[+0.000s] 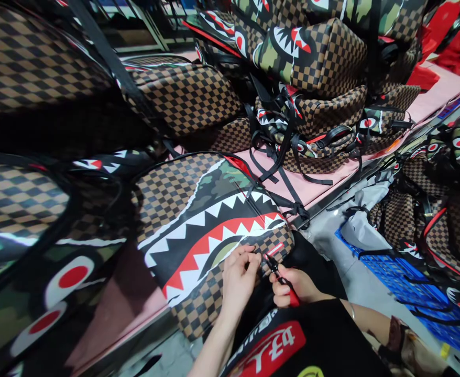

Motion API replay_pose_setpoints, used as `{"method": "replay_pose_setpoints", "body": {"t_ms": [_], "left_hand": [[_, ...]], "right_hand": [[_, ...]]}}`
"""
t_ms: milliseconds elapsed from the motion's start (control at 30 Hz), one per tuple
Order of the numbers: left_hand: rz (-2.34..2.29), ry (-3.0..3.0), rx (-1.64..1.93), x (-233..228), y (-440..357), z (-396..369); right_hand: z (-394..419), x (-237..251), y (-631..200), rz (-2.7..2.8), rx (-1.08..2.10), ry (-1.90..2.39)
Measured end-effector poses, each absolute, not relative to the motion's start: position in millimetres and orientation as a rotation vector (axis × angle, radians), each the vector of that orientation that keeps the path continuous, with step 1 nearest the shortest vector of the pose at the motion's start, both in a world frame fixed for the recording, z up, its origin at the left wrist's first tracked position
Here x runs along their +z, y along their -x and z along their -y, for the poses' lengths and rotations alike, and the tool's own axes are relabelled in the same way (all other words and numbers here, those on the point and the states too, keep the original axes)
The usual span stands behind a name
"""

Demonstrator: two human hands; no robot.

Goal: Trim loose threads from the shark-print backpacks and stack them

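A backpack panel (249,222) with a brown-and-black check and a printed shark mouth lies tilted in front of me, its near edge at my lap. My left hand (241,275) rests at that edge, thumb and fingertips pinched together; whatever is between them is too small to make out. Just to its right, my right hand (298,287) is wrapped round a small pair of pliers (276,269) with dark jaws and a red-and-black handle. The jaws point at the panel's edge, close to my left fingertips and below a small red label (274,250).
Check-patterned bags (332,57) are stacked at the back, with black straps (288,162) hanging down. More bags (21,209) stand close on the left. The table has a pink top (312,183). A blue crate (406,293) and further bags (446,230) are on the right.
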State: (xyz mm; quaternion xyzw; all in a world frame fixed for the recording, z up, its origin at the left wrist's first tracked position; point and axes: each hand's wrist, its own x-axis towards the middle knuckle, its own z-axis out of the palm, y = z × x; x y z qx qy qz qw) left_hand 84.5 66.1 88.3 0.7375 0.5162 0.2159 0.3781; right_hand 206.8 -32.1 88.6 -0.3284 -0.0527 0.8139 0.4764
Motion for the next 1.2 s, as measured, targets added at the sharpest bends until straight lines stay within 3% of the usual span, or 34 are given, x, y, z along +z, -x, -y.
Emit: {"method": "replay_pose_setpoints", "body": {"t_ms": [333, 533, 700, 900, 1200], "left_hand": [[-1.310, -1.772, 0.757, 95, -77, -59], [-0.834, -1.903, 0.606, 124, -74, -32], [-0.718, -2.106, 0.580, 125, -75, -28], [-1.107, -2.451, 0.662, 104, -81, -54], [-1.096, -2.684, 0.534, 102, -93, -55]], "right_hand": [[32, 85, -205, 0.302, 1.855, 0.874], [39, 72, -276, 0.692, 1.239, 1.258], [25, 55, -326, 1.545, 0.732, 1.534], [1, 61, -339, 1.787, 0.733, 1.424], [-20, 74, -343, 2.093, 0.584, 1.287]]}}
